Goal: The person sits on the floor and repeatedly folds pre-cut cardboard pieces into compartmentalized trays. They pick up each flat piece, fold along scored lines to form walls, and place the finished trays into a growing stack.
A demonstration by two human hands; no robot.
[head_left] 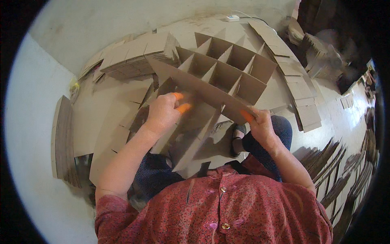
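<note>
A brown cardboard divider, made of long strips slotted across shorter ones into several square cells, stands tilted in front of me. My right hand grips the right end of its nearest long strip, with an orange cover on a finger. Against the near side of that strip, my left hand has its fingers curled at the crossing pieces, with orange covers on two digits. Exactly which piece lies between the left fingertips is partly hidden. Below the long strip, short cardboard cross-strips slant down toward my lap, slightly blurred.
A thick stack of flat cardboard lies at the far left. Overlapping cardboard sheets form a row at the right. More pieces stand by the left wall and at the lower right. A white power strip sits at the back.
</note>
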